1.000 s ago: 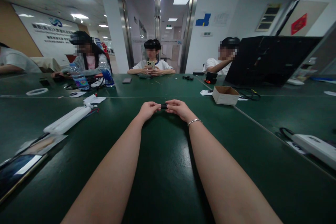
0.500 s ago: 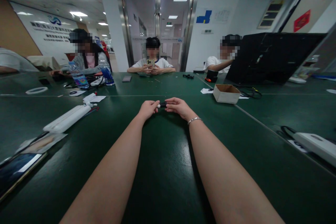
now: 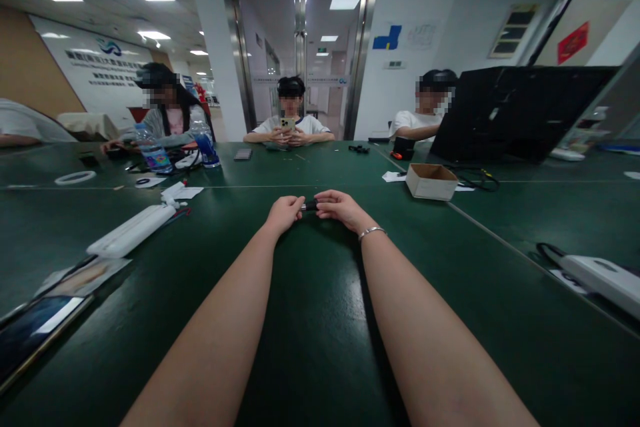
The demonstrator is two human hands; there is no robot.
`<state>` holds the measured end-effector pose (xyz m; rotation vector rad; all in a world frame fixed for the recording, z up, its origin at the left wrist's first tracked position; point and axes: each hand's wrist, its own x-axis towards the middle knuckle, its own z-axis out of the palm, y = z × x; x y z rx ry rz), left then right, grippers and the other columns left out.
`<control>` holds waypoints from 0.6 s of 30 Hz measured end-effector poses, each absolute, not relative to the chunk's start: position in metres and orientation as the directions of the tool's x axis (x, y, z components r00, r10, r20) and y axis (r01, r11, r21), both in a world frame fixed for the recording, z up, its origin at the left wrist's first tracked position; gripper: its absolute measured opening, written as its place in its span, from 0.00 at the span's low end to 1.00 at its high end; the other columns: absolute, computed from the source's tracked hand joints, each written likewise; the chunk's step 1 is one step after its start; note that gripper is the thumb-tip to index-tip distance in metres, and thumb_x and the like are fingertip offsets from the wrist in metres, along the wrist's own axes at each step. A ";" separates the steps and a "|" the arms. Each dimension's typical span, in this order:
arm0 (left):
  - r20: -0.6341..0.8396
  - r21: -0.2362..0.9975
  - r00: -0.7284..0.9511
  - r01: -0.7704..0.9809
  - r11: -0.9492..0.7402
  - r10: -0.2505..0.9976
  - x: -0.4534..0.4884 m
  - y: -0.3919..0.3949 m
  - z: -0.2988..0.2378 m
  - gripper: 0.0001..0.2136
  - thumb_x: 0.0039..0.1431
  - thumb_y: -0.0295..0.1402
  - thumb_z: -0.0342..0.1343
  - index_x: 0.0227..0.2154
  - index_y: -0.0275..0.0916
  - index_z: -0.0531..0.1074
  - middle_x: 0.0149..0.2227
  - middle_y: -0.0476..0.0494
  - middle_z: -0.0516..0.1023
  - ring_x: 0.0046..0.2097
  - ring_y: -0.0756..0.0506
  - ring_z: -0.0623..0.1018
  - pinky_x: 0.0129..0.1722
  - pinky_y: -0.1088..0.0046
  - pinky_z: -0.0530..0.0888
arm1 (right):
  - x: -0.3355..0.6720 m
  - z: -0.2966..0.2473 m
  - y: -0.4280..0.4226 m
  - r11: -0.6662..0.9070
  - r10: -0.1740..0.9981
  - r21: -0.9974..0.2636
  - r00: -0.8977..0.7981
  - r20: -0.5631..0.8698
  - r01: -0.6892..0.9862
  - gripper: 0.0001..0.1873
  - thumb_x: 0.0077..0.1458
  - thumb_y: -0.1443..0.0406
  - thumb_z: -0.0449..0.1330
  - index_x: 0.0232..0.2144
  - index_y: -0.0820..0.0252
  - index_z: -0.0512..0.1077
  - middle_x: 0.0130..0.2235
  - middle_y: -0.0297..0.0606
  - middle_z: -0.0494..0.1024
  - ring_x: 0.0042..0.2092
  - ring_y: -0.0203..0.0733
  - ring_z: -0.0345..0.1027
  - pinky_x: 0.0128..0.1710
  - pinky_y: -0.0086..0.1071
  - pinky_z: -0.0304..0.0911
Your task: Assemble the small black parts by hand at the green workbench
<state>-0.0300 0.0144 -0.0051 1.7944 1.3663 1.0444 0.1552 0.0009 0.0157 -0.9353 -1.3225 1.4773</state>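
A small dark stick-shaped object with a silvery section (image 3: 309, 205) is held level between my two hands, just above or on the green table (image 3: 310, 293). My left hand (image 3: 287, 215) pinches its silvery left end between thumb and fingers. On the black right end, the fingers and thumb of my right hand (image 3: 341, 209) are closed; a silver bracelet (image 3: 372, 232) circles that wrist. Fingers cover both ends, so its exact kind cannot be made out.
To the left lie a white power strip (image 3: 133, 230), a phone (image 3: 40, 330) and two bottles (image 3: 155, 153). An open cardboard box (image 3: 433, 183) and a black monitor (image 3: 520, 113) stand to the right. Several people sit around the table; one across holds a phone (image 3: 287, 125).
The whole view has shifted slightly, with the scene sitting a little lower. Both hands keep their hold on the small object, and its position between them looks nearly the same.
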 end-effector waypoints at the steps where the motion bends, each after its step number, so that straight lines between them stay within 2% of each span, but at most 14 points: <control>1: 0.211 0.860 0.141 0.444 -0.252 0.967 -0.029 0.014 -0.005 0.17 0.56 0.45 0.48 0.23 0.37 0.70 0.19 0.48 0.71 0.20 0.51 0.67 0.22 0.75 0.62 | 0.155 0.015 0.002 -0.010 0.957 -0.991 -0.290 0.030 -0.135 0.10 0.52 0.80 0.60 0.35 0.66 0.71 0.27 0.36 0.76 0.26 0.32 0.72 0.26 0.20 0.71; 8: 0.242 0.912 0.121 0.309 -0.268 0.963 -0.025 0.014 -0.005 0.13 0.56 0.42 0.51 0.30 0.36 0.71 0.22 0.48 0.71 0.23 0.52 0.69 0.24 0.77 0.64 | 0.150 0.015 0.003 -0.024 0.968 -0.997 -0.250 -0.004 -0.079 0.02 0.58 0.75 0.58 0.34 0.68 0.70 0.22 0.38 0.75 0.21 0.32 0.70 0.22 0.21 0.69; 13: 0.204 0.959 0.068 0.187 -0.213 0.977 -0.022 0.007 0.002 0.11 0.52 0.38 0.56 0.33 0.35 0.70 0.25 0.47 0.73 0.26 0.51 0.71 0.25 0.77 0.65 | 0.150 0.017 0.002 -0.038 0.970 -0.997 -0.241 -0.019 -0.075 0.04 0.59 0.75 0.56 0.38 0.67 0.69 0.22 0.38 0.75 0.21 0.33 0.70 0.22 0.21 0.69; 18: 0.184 0.975 0.089 0.108 -0.193 0.979 -0.021 0.000 0.011 0.11 0.48 0.35 0.61 0.31 0.33 0.71 0.26 0.44 0.76 0.29 0.50 0.74 0.27 0.77 0.66 | 0.152 0.017 0.000 -0.034 0.971 -0.990 -0.240 0.000 -0.136 0.05 0.59 0.76 0.55 0.38 0.67 0.68 0.22 0.39 0.75 0.21 0.34 0.70 0.22 0.22 0.69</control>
